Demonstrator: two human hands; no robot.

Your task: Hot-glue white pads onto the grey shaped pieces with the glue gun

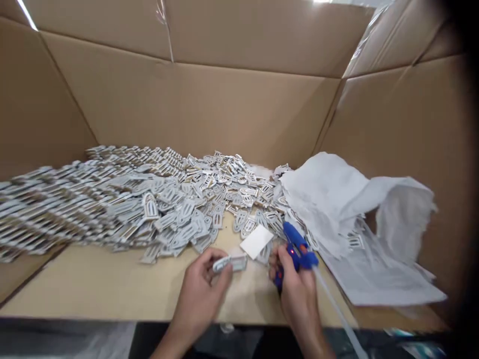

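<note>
Between the thumb and fingers of my left hand (204, 286) is a small flat grey cut-out piece (235, 263) with slots, shaped like a paperclip. My right hand (294, 279) grips a blue glue gun (299, 249) with a small red light on its body. A long whitish glue stick (339, 304) trails from the gun's back end toward the lower right. Just beyond the hands lies a white rectangular card (256, 241). A loose heap of similar grey pieces (183, 219) spreads behind my left hand.
Dense rows of stacked pieces (67, 204) fill the left side. Crumpled white sheeting (329, 184) lies on the right, with some pieces on it. Tall cardboard walls (224, 109) enclose the back and sides of the tan work surface (123, 284).
</note>
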